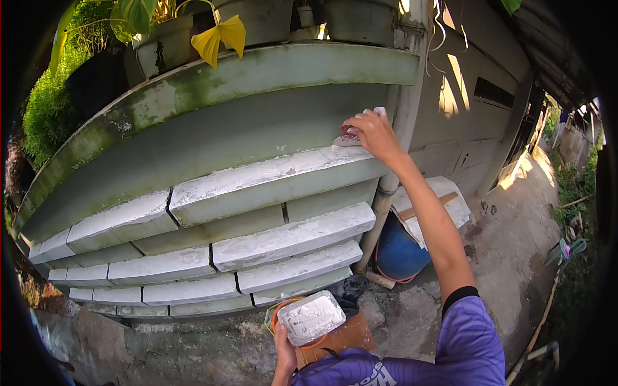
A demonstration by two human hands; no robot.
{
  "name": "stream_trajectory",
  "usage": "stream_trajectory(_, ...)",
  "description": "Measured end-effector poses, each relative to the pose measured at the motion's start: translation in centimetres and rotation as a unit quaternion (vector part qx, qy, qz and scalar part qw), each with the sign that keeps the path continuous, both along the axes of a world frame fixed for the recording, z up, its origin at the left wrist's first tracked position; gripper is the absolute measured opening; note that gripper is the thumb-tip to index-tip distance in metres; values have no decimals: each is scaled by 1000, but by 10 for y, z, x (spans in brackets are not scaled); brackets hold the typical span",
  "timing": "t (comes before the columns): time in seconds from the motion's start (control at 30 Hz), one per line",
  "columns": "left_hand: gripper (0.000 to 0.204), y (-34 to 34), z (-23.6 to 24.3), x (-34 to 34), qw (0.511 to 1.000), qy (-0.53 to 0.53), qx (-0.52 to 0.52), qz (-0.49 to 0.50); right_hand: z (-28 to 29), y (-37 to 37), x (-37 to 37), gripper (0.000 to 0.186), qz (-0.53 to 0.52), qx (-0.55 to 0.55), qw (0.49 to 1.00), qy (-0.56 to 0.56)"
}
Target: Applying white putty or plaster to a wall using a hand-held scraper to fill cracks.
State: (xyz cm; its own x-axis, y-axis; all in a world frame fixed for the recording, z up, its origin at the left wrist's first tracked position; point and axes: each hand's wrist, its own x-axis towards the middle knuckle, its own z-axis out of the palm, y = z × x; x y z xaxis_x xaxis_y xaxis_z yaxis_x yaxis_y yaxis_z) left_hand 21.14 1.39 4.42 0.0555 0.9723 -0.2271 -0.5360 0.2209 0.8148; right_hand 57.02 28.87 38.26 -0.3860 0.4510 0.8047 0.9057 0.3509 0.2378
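Note:
My right hand is closed around a putty knife with a dark red part and a pale, paste-smeared blade. Its blade touches the top of the uppermost ledge block, near the right end by the pipe. White paste coats that ledge in uneven patches. Low in front of my body, my left hand grips the left edge of a shallow rectangular white tray. Thick white paste covers the tray's inside.
Below run more white-topped ledges with dark gaps between blocks. An orange bucket sits partly under the tray. A vertical pipe and blue barrel stand at right. Potted plants line the top rim.

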Motion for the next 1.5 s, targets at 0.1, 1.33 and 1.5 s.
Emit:
stream_trajectory(0.1,53,0,2,0,1000,2,-5,-1,0,-1,1,28,-2,0,1000,-9)
stream_trajectory(1.33,52,-9,-6,-1,1000,2,-15,-11,-34,-21,3,42,-12,-177,984,-4)
stream_trajectory(1.5,54,-11,-13,-7,1000,-19,-18,-3,-15,-56,-16,42,1,-170,985,22)
